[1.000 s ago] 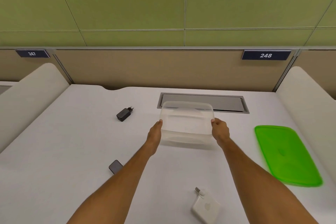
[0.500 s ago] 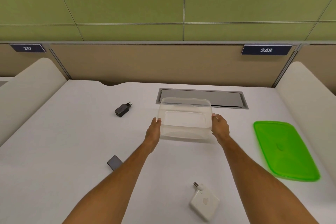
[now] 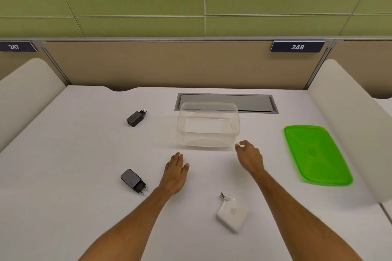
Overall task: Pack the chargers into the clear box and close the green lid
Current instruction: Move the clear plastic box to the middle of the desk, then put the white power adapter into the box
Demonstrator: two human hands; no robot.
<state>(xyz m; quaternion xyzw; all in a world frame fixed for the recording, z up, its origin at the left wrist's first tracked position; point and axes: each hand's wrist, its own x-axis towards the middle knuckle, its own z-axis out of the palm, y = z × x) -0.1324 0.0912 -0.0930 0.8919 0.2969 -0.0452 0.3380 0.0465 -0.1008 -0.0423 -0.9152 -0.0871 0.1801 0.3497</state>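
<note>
The clear box [image 3: 209, 146] stands upright and empty at the middle of the white desk. The green lid [image 3: 316, 154] lies flat to its right. One dark charger [image 3: 135, 117] rests at the back left. A second dark charger [image 3: 132, 180] lies front left. A white charger [image 3: 232, 214] sits near the front between my arms. My left hand [image 3: 176, 171] hovers flat and open just in front of the box, to the right of the near dark charger. My right hand [image 3: 249, 157] is open by the box's front right corner, apart from it.
A grey cable hatch [image 3: 254, 103] is set into the desk behind the box. White padded dividers [image 3: 347, 125] flank both sides, and a tan partition with number plates closes the back.
Both hands have let go of the box and drawn back toward me. The box now rests on the desk, and the near dark charger is in full view.
</note>
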